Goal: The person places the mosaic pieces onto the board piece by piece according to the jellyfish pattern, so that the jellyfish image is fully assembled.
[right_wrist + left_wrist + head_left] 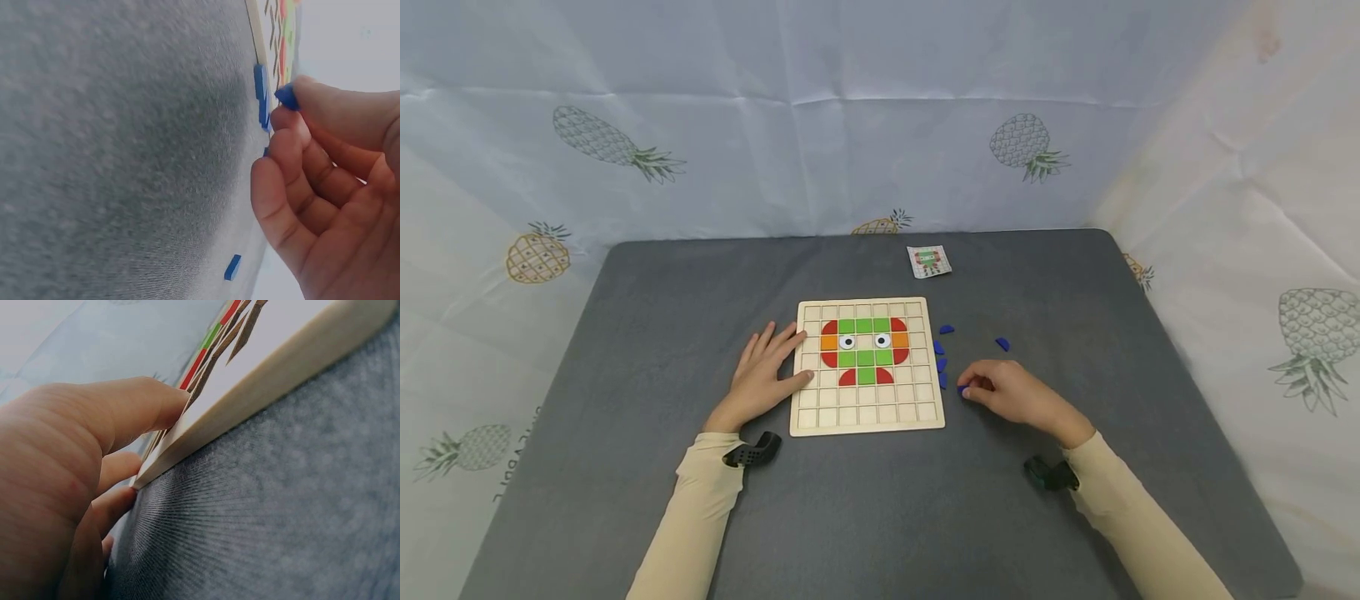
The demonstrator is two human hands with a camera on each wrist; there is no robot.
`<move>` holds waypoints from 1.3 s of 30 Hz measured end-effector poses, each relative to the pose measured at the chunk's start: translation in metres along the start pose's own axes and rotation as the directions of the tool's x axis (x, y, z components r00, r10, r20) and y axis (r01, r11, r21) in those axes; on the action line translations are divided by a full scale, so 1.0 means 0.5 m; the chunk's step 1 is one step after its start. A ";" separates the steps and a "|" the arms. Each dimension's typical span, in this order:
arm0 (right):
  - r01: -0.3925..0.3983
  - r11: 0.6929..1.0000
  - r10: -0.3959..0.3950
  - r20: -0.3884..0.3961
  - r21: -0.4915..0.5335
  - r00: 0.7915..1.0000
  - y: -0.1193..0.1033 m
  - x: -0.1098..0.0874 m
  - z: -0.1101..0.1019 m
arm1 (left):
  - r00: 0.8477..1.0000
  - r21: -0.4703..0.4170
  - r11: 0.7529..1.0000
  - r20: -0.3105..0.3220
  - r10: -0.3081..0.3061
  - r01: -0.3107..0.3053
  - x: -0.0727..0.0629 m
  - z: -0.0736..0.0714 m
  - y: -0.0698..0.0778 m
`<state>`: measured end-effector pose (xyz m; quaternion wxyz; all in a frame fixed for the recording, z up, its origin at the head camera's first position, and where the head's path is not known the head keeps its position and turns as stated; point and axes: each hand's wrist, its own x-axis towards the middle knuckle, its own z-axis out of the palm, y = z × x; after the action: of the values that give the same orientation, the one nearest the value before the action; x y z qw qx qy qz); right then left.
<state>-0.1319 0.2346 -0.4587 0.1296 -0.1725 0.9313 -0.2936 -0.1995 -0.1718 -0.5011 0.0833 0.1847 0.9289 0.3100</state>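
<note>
A wooden grid board (880, 412) lies on the dark table, with red, green and orange pieces and two eye pieces set in its squares. My left hand (766, 371) rests at the board's left edge with fingers spread, thumb and fingertips touching the rim. Right of the board, my right hand (1011, 392) pinches a small blue piece (287, 97) between thumb and forefinger, its other fingers curled. Several blue quarter-round pieces (938, 347) lie along the board's right edge. Another blue piece (1003, 343) sits farther right, beyond the right hand.
A small printed pattern card (929, 262) lies near the table's back edge, behind the board. The dark grey table (880, 517) has rounded corners. Pineapple-print cloth (820, 150) hangs behind it and at both sides.
</note>
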 end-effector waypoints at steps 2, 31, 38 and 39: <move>-0.011 0.999 0.012 -0.011 0.034 1.000 0.002 0.006 -0.003 | 1.000 -0.003 1.000 -0.001 -0.001 0.001 0.000 0.000 0.000; 0.018 0.981 -0.004 -0.073 0.192 0.997 -0.086 0.088 -0.024 | 1.000 0.014 1.000 -0.006 -0.003 0.003 0.001 0.004 -0.004; 0.008 0.979 -0.002 -0.032 0.201 0.999 -0.100 0.107 -0.016 | 1.000 0.018 1.000 -0.007 -0.002 0.002 0.001 0.003 -0.004; 0.006 0.980 -0.001 -0.024 0.199 1.000 -0.102 0.109 -0.015 | 1.000 0.016 1.000 -0.007 -0.002 0.002 0.001 0.003 -0.004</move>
<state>-0.1714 0.1774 -0.4303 0.1346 -0.1568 0.8984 -0.3874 -0.2001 -0.1726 -0.5037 0.0789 0.1834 0.9319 0.3029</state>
